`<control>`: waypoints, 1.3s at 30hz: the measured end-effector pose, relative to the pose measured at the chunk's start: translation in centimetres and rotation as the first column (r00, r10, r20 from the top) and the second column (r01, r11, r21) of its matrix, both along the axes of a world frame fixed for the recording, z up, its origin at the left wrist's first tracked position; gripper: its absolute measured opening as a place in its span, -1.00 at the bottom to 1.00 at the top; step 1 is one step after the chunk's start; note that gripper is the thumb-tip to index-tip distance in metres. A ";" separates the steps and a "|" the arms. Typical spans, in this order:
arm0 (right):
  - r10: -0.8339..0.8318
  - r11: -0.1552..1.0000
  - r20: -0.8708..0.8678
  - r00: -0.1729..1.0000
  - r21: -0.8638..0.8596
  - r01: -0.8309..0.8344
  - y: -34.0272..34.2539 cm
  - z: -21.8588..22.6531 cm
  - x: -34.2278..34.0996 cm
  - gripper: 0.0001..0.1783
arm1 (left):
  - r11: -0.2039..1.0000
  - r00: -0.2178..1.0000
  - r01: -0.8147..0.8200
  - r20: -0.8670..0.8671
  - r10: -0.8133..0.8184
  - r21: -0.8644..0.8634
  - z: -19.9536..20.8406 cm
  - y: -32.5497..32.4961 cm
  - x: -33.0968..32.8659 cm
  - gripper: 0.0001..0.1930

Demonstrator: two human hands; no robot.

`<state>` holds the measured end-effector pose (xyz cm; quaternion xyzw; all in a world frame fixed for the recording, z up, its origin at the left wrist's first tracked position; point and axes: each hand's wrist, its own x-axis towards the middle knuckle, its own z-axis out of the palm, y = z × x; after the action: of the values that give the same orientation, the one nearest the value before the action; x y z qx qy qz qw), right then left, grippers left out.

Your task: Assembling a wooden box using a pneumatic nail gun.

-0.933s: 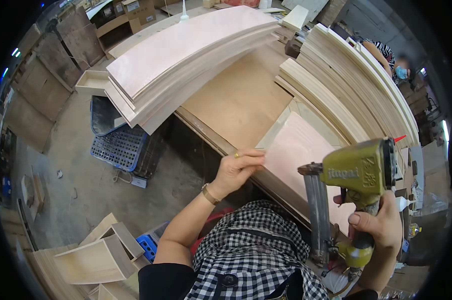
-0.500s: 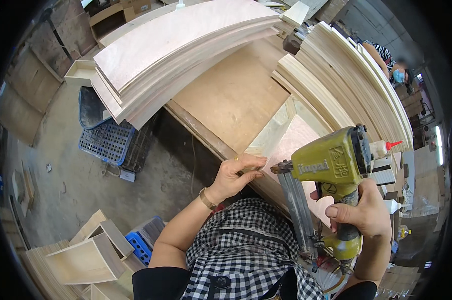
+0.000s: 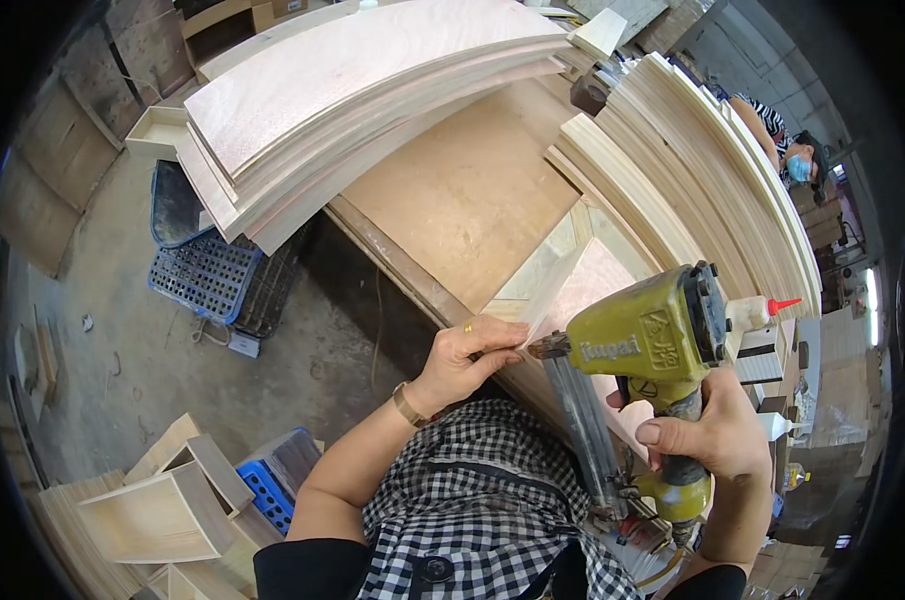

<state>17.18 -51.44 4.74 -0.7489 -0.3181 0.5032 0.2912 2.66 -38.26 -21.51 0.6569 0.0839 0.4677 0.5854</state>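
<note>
My right hand [image 3: 707, 425] is wrapped round the grip of a green pneumatic nail gun [image 3: 632, 330]. The gun's nose points left and meets the corner of a wooden piece, close to my left fingertips; whether it touches the wood is hard to tell. With thumb and fingers, my left hand [image 3: 472, 360] pinches the near end of a thin upright wooden board [image 3: 555, 292]. Beside that board lies a pinkish plywood panel [image 3: 597, 268], partly hidden under the gun. The gun's magazine slants down toward my checked apron [image 3: 492, 480].
Stacked pinkish boards [image 3: 372, 70] stand at the far left of the workbench [image 3: 462, 200]. Long wooden strips [image 3: 712, 170] are piled at the right, near a red-tipped glue bottle [image 3: 747, 313]. Blue crates [image 3: 207, 275] and wooden drawers [image 3: 152, 520] sit at left. Another person [image 3: 787, 150] bends at far right.
The nail gun has moved slightly left and down, its nose now at the board's corner. My left thumb has closed up toward the fingers on the board.
</note>
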 end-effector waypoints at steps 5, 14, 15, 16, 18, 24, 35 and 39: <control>0.049 0.999 0.031 0.998 0.008 -0.050 0.0 0.0 0.2 -0.60 | 1.000 0.999 -0.031 0.004 0.031 0.004 -0.3 -0.1 0.0 -0.77; 0.095 0.995 0.075 0.993 -0.009 -0.094 0.6 0.3 -0.2 -0.57 | 0.936 0.935 -0.287 -0.150 0.320 0.204 -2.4 -1.6 -0.9 -0.72; 0.096 0.995 0.072 0.993 -0.010 -0.096 0.7 0.4 -0.3 -0.55 | 0.927 0.925 -0.308 -0.162 0.345 0.215 -2.6 -1.8 -0.8 -0.72; 0.115 0.993 0.105 0.988 -0.045 -0.111 0.9 0.6 -0.4 -0.54 | 0.915 0.915 -0.332 -0.157 0.371 0.229 -2.7 -2.0 -0.8 -0.73; 0.141 0.988 0.154 0.978 -0.091 -0.128 1.2 1.0 -0.5 -0.51 | 0.887 0.893 -0.376 -0.152 0.424 0.267 -2.9 -2.2 -0.8 -0.73; 0.209 0.976 0.240 0.948 -0.114 -0.186 2.0 1.2 -1.1 -0.47 | 0.785 0.756 -0.564 -0.222 0.616 0.257 -3.6 -3.2 -1.4 -0.78; 0.019 1.000 0.159 0.987 0.010 -0.021 -0.4 1.8 -0.5 -0.60 | 0.647 0.559 -0.715 -0.339 0.756 0.263 -5.8 -3.2 -8.7 -0.85; -0.177 0.964 0.082 0.981 0.214 0.156 -3.6 2.6 0.3 -0.55 | 0.689 0.630 -0.667 -0.277 0.725 0.283 -4.0 -2.6 -8.4 -0.86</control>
<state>17.52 -55.08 7.32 -0.7630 -0.3186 0.4031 0.3923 -5.78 -40.85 -25.51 0.6912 0.4033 0.5306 0.2794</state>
